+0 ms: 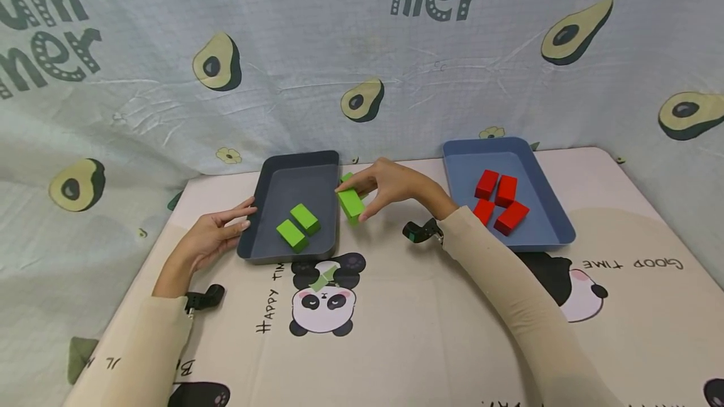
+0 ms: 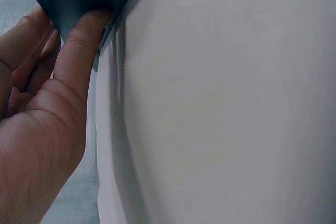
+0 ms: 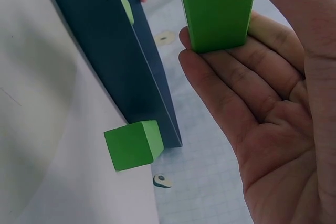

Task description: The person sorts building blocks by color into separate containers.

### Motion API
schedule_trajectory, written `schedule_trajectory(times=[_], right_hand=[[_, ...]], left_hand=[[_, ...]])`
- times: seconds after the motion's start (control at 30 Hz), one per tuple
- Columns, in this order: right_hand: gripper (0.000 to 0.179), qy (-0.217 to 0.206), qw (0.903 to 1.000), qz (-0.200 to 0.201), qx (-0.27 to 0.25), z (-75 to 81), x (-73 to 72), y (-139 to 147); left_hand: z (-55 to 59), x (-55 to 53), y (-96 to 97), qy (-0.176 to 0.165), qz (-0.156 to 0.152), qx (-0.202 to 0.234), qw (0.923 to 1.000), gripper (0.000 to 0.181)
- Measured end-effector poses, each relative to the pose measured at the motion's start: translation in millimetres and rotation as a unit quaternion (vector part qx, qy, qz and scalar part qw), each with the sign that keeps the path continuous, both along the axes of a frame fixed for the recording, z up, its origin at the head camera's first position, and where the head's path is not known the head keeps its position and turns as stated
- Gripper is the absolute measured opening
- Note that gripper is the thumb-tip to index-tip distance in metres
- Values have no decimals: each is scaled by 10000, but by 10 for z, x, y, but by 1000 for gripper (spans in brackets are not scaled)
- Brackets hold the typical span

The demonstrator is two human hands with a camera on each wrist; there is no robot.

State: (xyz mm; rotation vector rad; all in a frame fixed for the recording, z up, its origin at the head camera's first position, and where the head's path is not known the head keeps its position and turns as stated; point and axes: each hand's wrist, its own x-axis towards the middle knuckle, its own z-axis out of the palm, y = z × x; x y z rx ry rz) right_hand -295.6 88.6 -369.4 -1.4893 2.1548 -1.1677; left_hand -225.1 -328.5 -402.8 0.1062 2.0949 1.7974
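Observation:
A green block (image 1: 351,205) is pinched between the thumb and fingers of my right hand (image 1: 390,182), just off the right wall of the dark grey tray (image 1: 294,179). In the right wrist view, that held block (image 3: 218,11) is raised above the table. Another green block (image 3: 131,145) lies on the table against the tray's outer wall, mostly hidden by the hand in the head view. Inside the tray are two more green blocks (image 1: 292,235). My left hand (image 1: 212,235) rests against the tray's left side with fairly straight fingers, the thumb (image 2: 79,51) touching its wall.
To the right stands a blue tray (image 1: 460,156) with several red blocks (image 1: 511,218), partly covered by the right forearm. A panda-print cloth (image 1: 396,331) covers the table. Behind it hangs an avocado-patterned sheet (image 1: 294,112).

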Motion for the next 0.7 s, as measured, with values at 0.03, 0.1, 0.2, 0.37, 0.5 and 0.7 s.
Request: schedule_trajectory(times=[0.03,0.1,0.2,0.37,0.5,0.7], right_hand=[[68,-2,10000,-1,4,3,5,6],[69,30,10000,-25,38,7,12,17],[69,72,9999,-58,82,8,9,23],[70,68,9999,-62,68,15,-2,7],[70,17,10000,-47,47,14,-9,-15],[70,2,10000,-17,16,15,-18,-48]], left_hand=[[3,-3,8,-8,1,-41,10000,63],[7,-12,19,-12,-3,-91,10000,62],[7,-26,26,-20,1,-58,10000,60],[14,-25,30,-43,52,43,10000,59],[22,-16,25,-68,77,57,9999,59],[25,-9,21,-136,111,128,9998,60]])
